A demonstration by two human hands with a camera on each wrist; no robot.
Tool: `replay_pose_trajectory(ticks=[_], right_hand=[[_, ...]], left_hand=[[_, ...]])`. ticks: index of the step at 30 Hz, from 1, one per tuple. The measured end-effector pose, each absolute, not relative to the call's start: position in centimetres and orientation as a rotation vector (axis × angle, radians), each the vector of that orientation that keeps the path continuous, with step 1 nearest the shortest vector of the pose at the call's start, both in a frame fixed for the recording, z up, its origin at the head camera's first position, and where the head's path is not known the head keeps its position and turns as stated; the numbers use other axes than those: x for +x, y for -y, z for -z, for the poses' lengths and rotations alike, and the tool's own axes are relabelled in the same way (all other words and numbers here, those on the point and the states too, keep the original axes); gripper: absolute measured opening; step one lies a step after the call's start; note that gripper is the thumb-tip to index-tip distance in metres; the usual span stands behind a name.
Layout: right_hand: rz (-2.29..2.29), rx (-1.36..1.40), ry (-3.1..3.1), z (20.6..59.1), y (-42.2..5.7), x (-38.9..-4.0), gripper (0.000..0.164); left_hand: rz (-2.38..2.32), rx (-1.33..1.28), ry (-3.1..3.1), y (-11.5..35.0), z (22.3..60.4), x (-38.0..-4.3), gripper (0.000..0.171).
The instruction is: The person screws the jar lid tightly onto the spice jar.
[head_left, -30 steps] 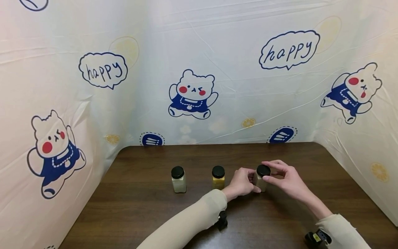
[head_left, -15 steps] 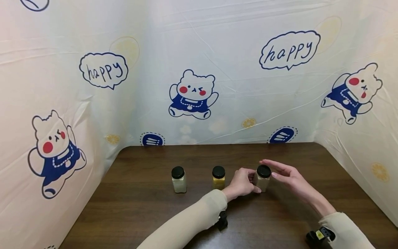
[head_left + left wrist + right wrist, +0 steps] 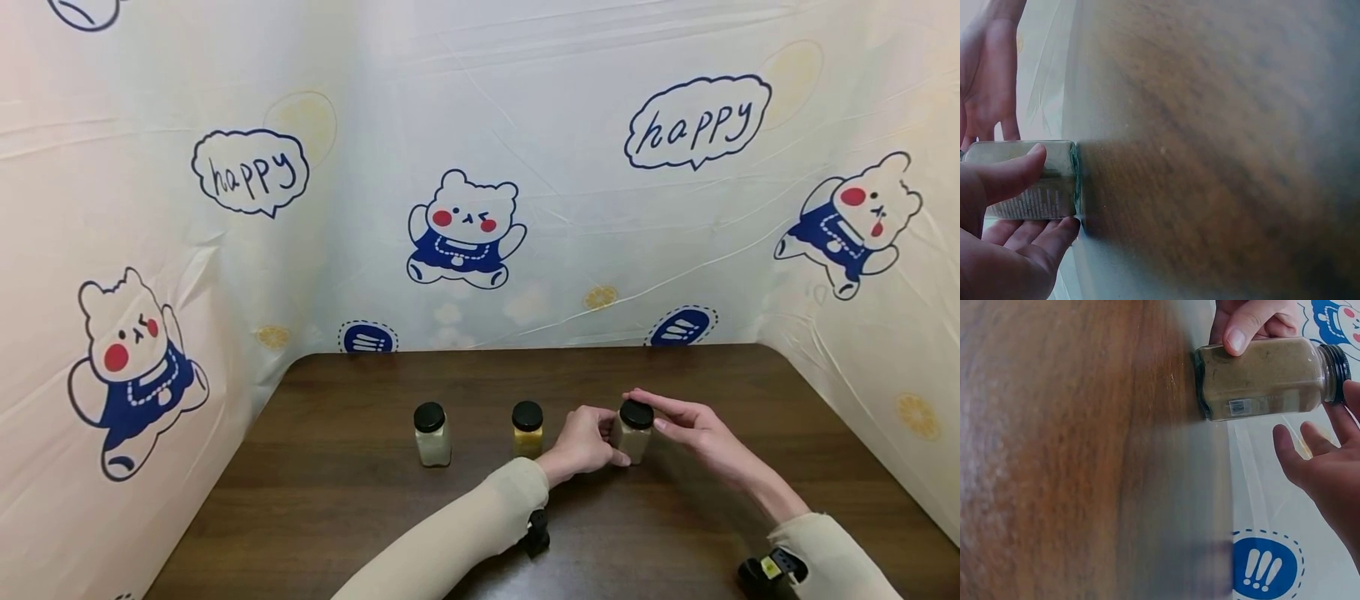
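A square glass jar of tan powder stands upright on the table, with a ribbed black lid on top. My left hand grips its body low on the left side, the thumb pressed along the glass. On the other side, my right hand pinches the lid between thumb and forefinger. Its remaining fingers stay spread beside the jar, off the glass. In the left wrist view, printed label text shows on the jar under the left thumb.
To the left stand two more black-lidded jars: one with yellow contents, close by my left wrist, and a pale one farther left. A patterned curtain hangs behind the brown wooden table.
My right thumb and fingers came off the lid and drew back to the right, then closed in on it again. The left hand and the jars keep their places.
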State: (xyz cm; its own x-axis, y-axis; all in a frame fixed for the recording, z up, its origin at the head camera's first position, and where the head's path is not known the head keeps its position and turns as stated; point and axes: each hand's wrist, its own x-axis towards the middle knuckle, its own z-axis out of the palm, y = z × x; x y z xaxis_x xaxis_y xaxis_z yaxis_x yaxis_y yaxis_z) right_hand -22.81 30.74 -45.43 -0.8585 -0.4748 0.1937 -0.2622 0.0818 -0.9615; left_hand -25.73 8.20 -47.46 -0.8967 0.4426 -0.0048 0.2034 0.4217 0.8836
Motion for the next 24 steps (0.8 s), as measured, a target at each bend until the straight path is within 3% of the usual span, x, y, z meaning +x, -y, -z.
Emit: replay_pose_trajectory(ticks=[12,17,24], right_hand=[[1.814,-0.696,-2.394,45.2,-30.4,-22.3,0.046],[1.791,-0.747,-2.493,45.2,-30.1,-22.3,0.045],[1.734,-0.861,-2.648,45.0,-29.6,-22.1,0.045]], left_hand=[[-1.473,0.563,-2.441,-8.2,47.4,-25.7,0.041],[-1.456,0.583,-2.455,-8.2,47.4,-25.8,0.032],[-1.448,0.565,-2.452,-8.2,47.5,-25.8,0.030]])
